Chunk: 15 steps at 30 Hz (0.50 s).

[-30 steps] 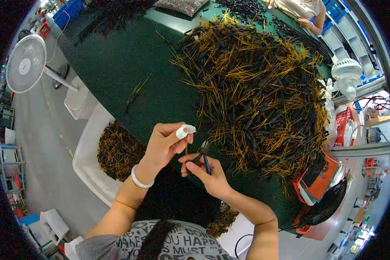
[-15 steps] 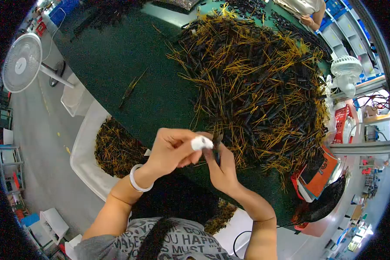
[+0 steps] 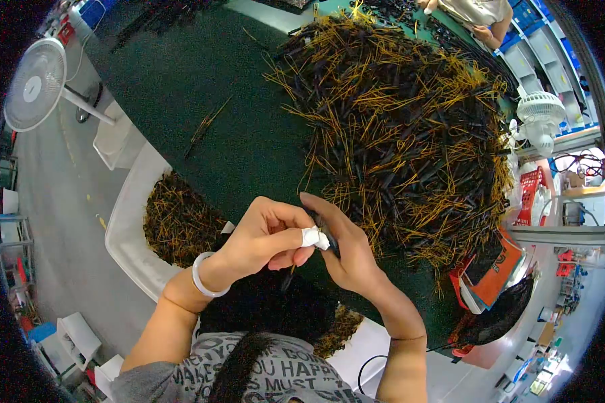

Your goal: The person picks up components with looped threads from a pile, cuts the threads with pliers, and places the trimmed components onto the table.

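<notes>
Floor fan: on the far left I saw a round white fan [image 3: 35,88], its face a fine mesh grille.
White bin: smooth-walled and rounded, the bin [image 3: 124,228] stood beside the table [image 3: 165,101], holding tangled black-and-yellow wires [image 3: 178,221].
Loose strands: a thin, stiff-looking bundle [image 3: 208,126] lay alone on the dark green tabletop.
Left hand: its grip [image 3: 265,235] was pinched narrow on a wire piece [image 3: 288,277], whose dark end hung below the fingers; soft white wrapping [image 3: 314,238] covered the thumb.
Right hand: right up against the left, its grip [image 3: 351,252] was closed round a dark tool [image 3: 333,246], mostly hidden by the fingers and wrapping.
Wire heap: a springy, looping mound [image 3: 396,141] crowded the table just beyond the hands.
Co-worker: a person [image 3: 480,20] was at the far edge.
Right edge: an orange-covered booklet [image 3: 499,269] lay near a red slotted basket [image 3: 532,195].
</notes>
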Each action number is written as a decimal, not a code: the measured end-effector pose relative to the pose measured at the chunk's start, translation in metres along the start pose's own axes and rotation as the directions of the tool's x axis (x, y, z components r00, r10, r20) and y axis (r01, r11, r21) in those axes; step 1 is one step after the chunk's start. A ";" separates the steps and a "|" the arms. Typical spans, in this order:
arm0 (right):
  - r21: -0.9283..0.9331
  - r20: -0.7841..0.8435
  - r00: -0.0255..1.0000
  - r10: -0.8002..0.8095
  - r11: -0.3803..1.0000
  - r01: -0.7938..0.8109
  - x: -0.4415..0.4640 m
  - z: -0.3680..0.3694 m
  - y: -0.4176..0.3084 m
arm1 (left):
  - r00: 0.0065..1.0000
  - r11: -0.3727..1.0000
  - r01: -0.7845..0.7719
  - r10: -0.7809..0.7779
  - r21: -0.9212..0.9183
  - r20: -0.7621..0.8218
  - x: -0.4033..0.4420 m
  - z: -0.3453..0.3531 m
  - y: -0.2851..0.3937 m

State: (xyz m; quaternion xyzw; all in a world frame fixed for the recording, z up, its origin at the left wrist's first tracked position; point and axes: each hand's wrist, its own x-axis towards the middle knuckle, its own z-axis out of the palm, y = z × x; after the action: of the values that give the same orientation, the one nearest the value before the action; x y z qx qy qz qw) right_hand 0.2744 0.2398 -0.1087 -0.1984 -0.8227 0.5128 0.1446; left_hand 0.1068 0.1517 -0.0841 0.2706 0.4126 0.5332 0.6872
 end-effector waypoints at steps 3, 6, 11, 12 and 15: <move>-0.082 -0.014 0.997 -0.070 0.994 0.068 0.000 -0.001 0.001 | 1.000 0.999 0.020 -0.020 -0.043 0.009 -0.001 0.000 0.000; -0.087 -0.045 0.997 -0.063 0.994 0.059 -0.001 0.000 -0.001 | 0.999 0.999 0.032 -0.032 -0.038 -0.008 -0.002 0.001 0.001; -0.148 -0.081 0.993 -0.085 0.986 0.072 -0.003 0.003 0.001 | 0.998 0.997 0.058 -0.060 -0.047 -0.030 -0.003 0.007 0.003; -0.168 -0.092 0.992 -0.091 0.983 0.074 -0.003 0.002 0.000 | 0.997 0.997 0.052 -0.055 -0.052 -0.055 -0.002 0.008 0.003; -0.209 -0.102 0.983 -0.152 0.969 0.128 -0.003 0.003 0.004 | 0.998 0.995 0.045 -0.049 -0.085 -0.047 -0.002 0.007 0.001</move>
State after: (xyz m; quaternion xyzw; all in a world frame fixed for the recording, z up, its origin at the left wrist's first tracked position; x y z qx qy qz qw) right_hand 0.2767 0.2376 -0.1134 -0.1832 -0.8725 0.4026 0.2076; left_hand 0.1125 0.1507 -0.0794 0.2186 0.4127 0.5402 0.7001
